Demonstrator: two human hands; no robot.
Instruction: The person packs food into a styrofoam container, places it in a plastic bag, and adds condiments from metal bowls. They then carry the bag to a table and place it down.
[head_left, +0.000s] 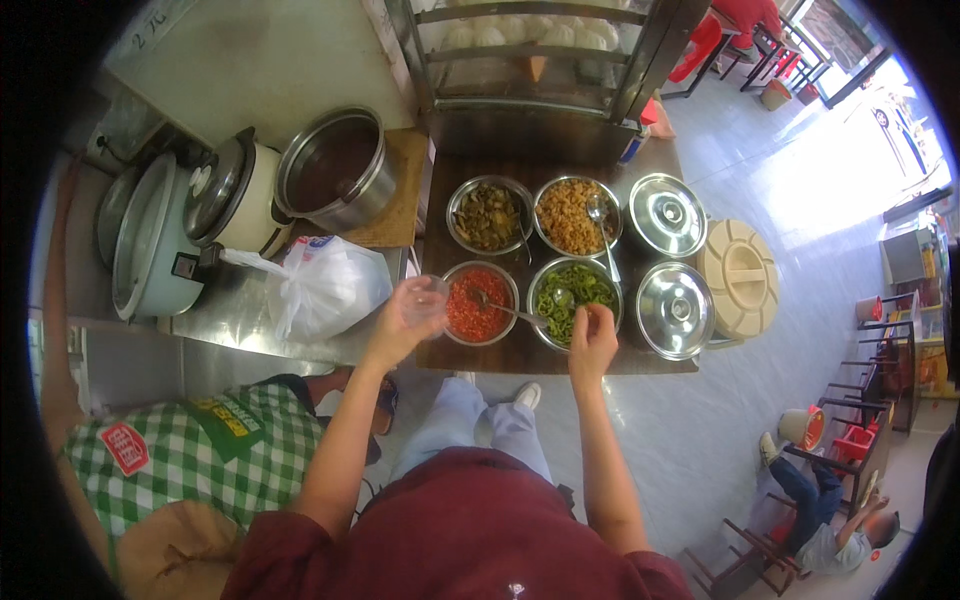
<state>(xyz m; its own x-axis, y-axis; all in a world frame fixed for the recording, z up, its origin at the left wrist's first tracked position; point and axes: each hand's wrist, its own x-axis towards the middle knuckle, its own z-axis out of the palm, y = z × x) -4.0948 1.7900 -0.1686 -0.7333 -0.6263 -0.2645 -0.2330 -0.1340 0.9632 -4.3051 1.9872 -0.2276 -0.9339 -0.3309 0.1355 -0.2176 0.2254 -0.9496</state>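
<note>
My left hand (399, 322) holds a small clear plastic cup (425, 298) at the left rim of a steel bowl of chopped red chili (477, 304). Over the lower right of a bowl of sliced green peppers (571, 289) is my right hand (592, 339), its fingers bent; whether it grips the handle of the spoon (562, 298) there cannot be told. Another spoon (510, 310) lies in the chili, its handle reaching the pepper bowl. Behind stand bowls of dark chopped vegetables (487, 215) and brownish diced food (574, 214), each with a spoon.
Two steel lids (675, 309) lie at the table's right, beside a beige round lid (742, 277). At left are a tied white plastic bag (330, 289), a steel pot (337, 172) and cookers. A steamer cabinet (525, 90) stands behind. A person in a checkered apron (202, 450) is close on the left.
</note>
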